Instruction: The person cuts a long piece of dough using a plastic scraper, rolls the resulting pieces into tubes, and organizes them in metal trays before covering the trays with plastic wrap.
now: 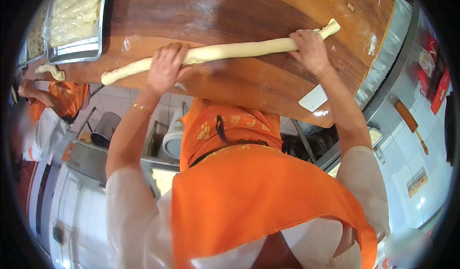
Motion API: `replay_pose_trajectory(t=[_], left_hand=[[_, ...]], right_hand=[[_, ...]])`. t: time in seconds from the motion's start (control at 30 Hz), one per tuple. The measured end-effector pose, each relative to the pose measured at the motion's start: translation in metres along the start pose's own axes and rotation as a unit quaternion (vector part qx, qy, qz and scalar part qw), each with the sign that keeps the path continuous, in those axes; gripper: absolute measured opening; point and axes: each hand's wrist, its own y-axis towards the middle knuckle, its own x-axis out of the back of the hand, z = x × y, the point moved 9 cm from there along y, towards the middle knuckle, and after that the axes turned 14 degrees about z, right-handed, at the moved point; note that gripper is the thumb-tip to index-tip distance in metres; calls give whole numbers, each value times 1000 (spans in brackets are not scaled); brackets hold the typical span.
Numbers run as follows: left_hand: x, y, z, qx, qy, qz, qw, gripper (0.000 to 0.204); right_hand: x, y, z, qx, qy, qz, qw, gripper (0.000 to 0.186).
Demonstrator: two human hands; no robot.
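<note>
A long pale rope of dough (239,50) lies across the wooden table, slanting up toward the right. My left hand (166,67) is closed over it left of the middle, leaving a tapered end past the fingers. Near the other end, my right hand (310,52) grips the dough, and a twisted, flared tip sticks out beyond it. Both palms face down, so the undersides of the fingers are hidden. A white flat scraper (313,98) rests on the table beside my right forearm, close to the near edge.
At the far left stands a metal tray (76,57) of plastic-covered dough (75,17). A short dough piece (50,71) lies near a co-worker's hand (25,87). Flour streaks mark the wooden table (191,10). Below its near edge are a white bucket (173,143) and a metal pot (105,129).
</note>
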Motion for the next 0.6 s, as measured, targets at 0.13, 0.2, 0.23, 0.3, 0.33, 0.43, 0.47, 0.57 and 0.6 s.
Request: replay_pose_trajectory(t=[0.13, 0.2, 0.23, 0.3, 0.33, 0.43, 0.47, 0.57, 0.6], left_hand=[[-10, 51, -36, -24, 37, -2, 999, 56], [-9, 61, -43, -31, 43, -4, 999, 53], [-9, 62, -44, -35, 41, -7, 999, 52], [-8, 62, -46, -37, 40, -6, 999, 52], [-8, 64, -47, -35, 40, -5, 999, 53], [-10, 71, -54, -23, 45, 4, 999, 55], [-10, 74, -60, -19, 44, 7, 999, 55], [-7, 96, -83, -39, 44, -26, 998, 55], [-8, 104, -91, -27, 46, -21, 998, 55]], right_hand=[[16, -24, -48, 18, -12, -35, 999, 54], [20, -29, -60, 47, -45, -62, 996, 53], [30, -28, -54, 80, -42, -66, 994, 52], [21, -26, -67, 90, -30, -63, 993, 50], [21, -25, -74, 95, -27, -62, 993, 49], [16, -35, -104, 72, -22, 4, 997, 43], [16, -45, -119, 65, -20, -4, 998, 42], [12, -80, -170, 12, -22, 0, 1000, 39], [13, -92, -185, -28, -28, 18, 999, 39]])
